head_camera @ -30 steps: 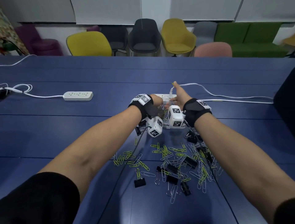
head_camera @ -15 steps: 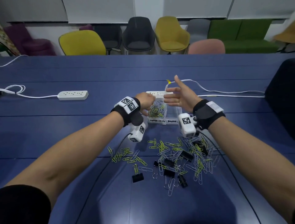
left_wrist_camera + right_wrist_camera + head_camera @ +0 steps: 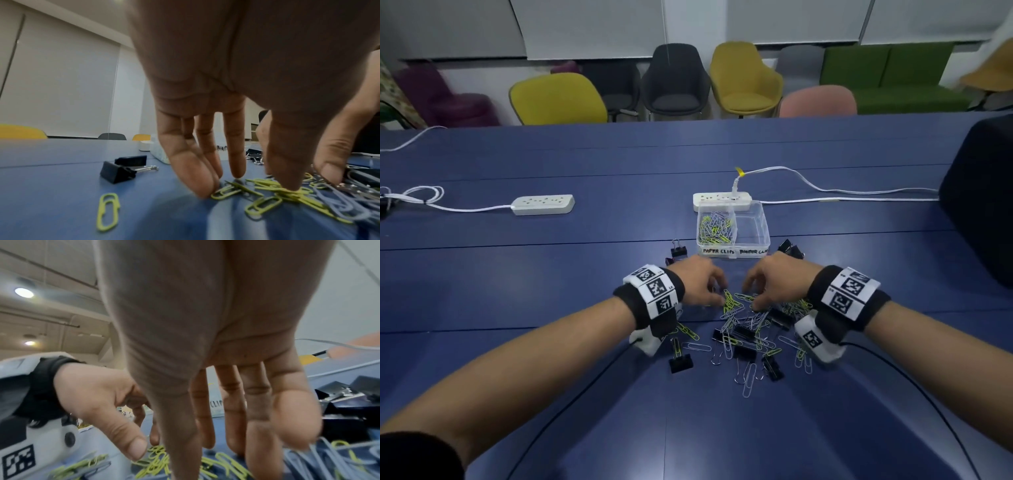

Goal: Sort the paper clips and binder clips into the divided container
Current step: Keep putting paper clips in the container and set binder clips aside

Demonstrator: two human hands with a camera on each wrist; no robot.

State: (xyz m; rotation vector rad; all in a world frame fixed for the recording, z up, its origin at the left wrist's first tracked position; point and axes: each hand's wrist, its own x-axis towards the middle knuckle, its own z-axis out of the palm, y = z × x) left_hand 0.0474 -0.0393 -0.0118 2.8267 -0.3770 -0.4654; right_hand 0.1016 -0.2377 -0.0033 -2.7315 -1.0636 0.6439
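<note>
Yellow-green and silver paper clips [image 3: 743, 318] lie mixed with black binder clips [image 3: 743, 353] in a loose heap on the blue table [image 3: 551, 274], right under both hands. The left hand [image 3: 697, 281] is spread palm down over the heap's left edge, fingers [image 3: 193, 170] pointing down with their tips on the table and the thumb tip pressed onto a bunch of yellow-green clips; nothing is lifted or pinched as far as the wrist view shows. The right hand [image 3: 774, 279] reaches down just beside it, fingers [image 3: 259, 426] loosely extended and apart, tips at or among the clips; whether any clip is held cannot be told.

Just beyond the fingertips of both hands stands the clear divided container [image 3: 760, 222]. Its left compartment, labelled PAPER CLIPS, holds a pile of clips; the right compartment's contents cannot be made out. Two more black binder clips [image 3: 678, 251] sit just past the left hand's knuckles, and another pair [image 3: 789, 248] past the right hand.

Behind the container lies a white power strip [image 3: 722, 198] with a cable; a second power strip [image 3: 543, 204] lies well off to the left hand's side.
</note>
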